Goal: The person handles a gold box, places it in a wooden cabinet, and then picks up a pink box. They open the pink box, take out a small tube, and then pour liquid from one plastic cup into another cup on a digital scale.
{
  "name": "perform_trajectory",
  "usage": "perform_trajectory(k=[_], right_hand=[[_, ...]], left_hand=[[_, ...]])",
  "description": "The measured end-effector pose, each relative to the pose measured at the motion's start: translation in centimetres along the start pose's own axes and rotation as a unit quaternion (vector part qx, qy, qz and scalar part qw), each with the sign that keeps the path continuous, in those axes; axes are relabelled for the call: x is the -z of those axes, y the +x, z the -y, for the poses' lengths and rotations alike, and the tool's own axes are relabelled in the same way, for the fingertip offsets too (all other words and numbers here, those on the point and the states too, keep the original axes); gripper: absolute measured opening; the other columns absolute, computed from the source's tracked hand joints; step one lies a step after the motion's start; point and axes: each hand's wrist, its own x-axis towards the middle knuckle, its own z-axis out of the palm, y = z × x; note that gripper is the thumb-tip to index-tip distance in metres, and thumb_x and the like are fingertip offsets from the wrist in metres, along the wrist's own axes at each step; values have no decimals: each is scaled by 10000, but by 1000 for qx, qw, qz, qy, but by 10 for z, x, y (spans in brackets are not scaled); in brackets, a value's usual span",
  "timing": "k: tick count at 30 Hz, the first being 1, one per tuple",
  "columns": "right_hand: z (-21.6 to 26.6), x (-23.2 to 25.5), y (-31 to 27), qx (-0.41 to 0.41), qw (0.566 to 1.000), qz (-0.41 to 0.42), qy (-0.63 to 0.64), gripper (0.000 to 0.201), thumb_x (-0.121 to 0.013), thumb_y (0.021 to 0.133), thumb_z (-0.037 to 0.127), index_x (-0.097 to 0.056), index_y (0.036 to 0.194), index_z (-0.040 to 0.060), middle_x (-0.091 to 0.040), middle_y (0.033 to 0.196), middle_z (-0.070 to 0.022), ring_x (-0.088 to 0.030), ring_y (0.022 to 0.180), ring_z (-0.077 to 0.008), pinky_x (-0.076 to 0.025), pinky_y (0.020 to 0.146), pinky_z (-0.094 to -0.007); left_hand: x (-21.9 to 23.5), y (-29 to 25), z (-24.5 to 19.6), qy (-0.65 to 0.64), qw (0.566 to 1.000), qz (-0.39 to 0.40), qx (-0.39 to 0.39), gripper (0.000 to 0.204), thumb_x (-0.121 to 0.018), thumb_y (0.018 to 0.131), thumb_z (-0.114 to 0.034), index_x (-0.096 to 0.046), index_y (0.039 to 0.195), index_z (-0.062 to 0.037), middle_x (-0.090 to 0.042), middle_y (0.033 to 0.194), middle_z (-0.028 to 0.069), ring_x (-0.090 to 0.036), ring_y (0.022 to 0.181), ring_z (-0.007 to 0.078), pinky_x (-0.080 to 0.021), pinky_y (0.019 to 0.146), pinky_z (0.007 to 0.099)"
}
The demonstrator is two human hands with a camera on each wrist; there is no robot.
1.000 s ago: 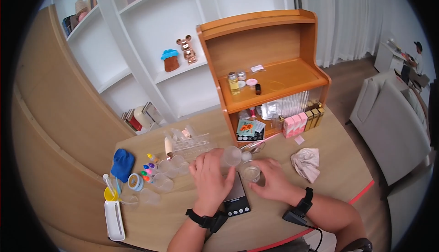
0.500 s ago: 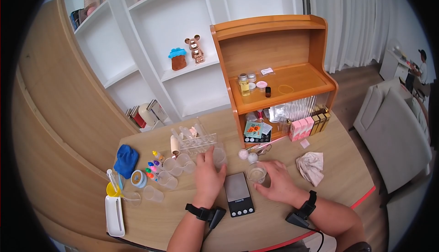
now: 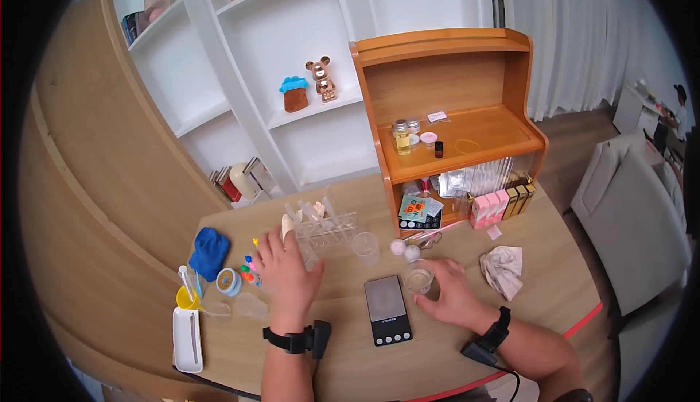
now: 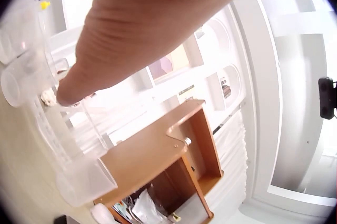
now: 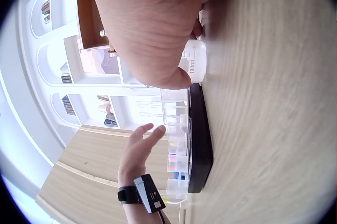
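Note:
My right hand (image 3: 452, 291) grips a clear plastic measuring cup (image 3: 418, 279), thumb and fingers curled round its sides. In the right wrist view the cup (image 5: 196, 65) bears a 100ml mark and stands low at the table, close by the black scale (image 5: 199, 145). My left hand (image 3: 288, 274), fingers spread and holding nothing, hovers over clear plastic cups (image 4: 23, 84) left of the scale (image 3: 389, 307), partly hiding them. Another clear cup (image 3: 365, 247) stands apart, behind the scale and before the test tube rack (image 3: 328, 233).
Small bottles with coloured caps (image 3: 249, 273), a blue-rimmed jar (image 3: 229, 281), a blue cloth (image 3: 209, 253) and a white tray (image 3: 187, 340) lie at left. A wooden shelf unit (image 3: 456, 81) stands behind, two small balls (image 3: 412, 252) before it. A crumpled cloth (image 3: 502, 271) lies right.
My left hand has set the clear cup down behind the scale, let go and moved left over the other cups. My right hand keeps its grip beside the scale.

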Motion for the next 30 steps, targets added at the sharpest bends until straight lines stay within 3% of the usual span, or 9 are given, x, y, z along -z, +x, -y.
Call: perform_trajectory(k=[5, 8, 12, 14, 15, 20, 21, 23, 30], right_hand=[[1, 1, 2, 6, 1000, 4, -4, 641, -847, 846, 242, -588, 1409, 77, -674, 1315, -170, -587, 1281, -397, -422, 1131, -507], [0, 0, 1, 6, 1000, 3, -5, 638, -836, 850, 256, -587, 1408, 71, -680, 1301, -178, -586, 1282, -404, -417, 1130, -514], [3, 3, 2, -9, 1000, 13, -15, 647, -862, 850, 251, -593, 1412, 80, -671, 1324, -170, -590, 1289, -395, -435, 1131, -508], [2, 2, 2, -4, 1000, 8, -12, 645, -861, 853, 255, -593, 1413, 80, -671, 1323, -172, -590, 1287, -395, -436, 1130, -507], [2, 1, 1, 1, 1000, 3, -9, 643, -859, 857, 259, -594, 1414, 80, -671, 1322, -175, -590, 1286, -395, -437, 1129, -506], [4, 4, 1, -11, 1000, 15, -2, 631, -825, 874, 282, -585, 1415, 62, -669, 1308, -188, -582, 1284, -411, -423, 1128, -513], [3, 3, 1, -9, 1000, 15, 0, 631, -825, 875, 282, -585, 1415, 61, -666, 1304, -191, -581, 1283, -412, -423, 1127, -515], [2, 2, 1, -9, 1000, 11, -1, 631, -826, 873, 281, -585, 1412, 60, -664, 1300, -193, -581, 1281, -412, -424, 1126, -517], [3, 2, 0, -13, 1000, 5, 1, 615, -840, 855, 266, -597, 1384, 68, -660, 1290, -194, -582, 1271, -415, -428, 1119, -524]], left_hand=[[-22, -10, 29, 78, 994, 77, 29, 674, -947, 672, -321, -710, 1254, -79, -551, 1547, 172, -354, 1567, 382, -261, 1241, 626], [-37, -11, 34, 67, 995, 66, 24, 637, -942, 681, -313, -715, 1230, -85, -546, 1547, 173, -348, 1574, 379, -255, 1249, 624], [-17, -6, 23, 41, 997, 69, 17, 628, -941, 685, -300, -697, 1226, -95, -601, 1486, 154, -419, 1514, 381, -269, 1224, 627], [11, 0, 11, -36, 987, 152, 27, 650, -937, 715, -251, -655, 1265, -52, -668, 1358, 122, -490, 1435, 366, -279, 1232, 591], [21, 0, 5, -37, 987, 155, 25, 650, -937, 715, -251, -655, 1265, -52, -668, 1358, 122, -490, 1435, 366, -279, 1232, 591], [37, -5, -32, -277, 947, 155, -44, 582, -896, 738, -130, -642, 1260, -101, -685, 1210, 105, -590, 1274, 356, -336, 1173, 472], [32, -6, -37, -278, 947, 156, -47, 582, -896, 738, -130, -642, 1260, -101, -685, 1210, 105, -590, 1274, 356, -336, 1173, 472], [20, -8, -45, -318, 930, 134, -128, 561, -866, 757, -82, -645, 1272, -104, -679, 1209, 117, -621, 1231, 368, -391, 1146, 473], [16, -12, -75, -356, 911, 159, -137, 546, -825, 786, -21, -634, 1296, -71, -666, 1246, 152, -632, 1217, 384, -520, 1048, 443]])
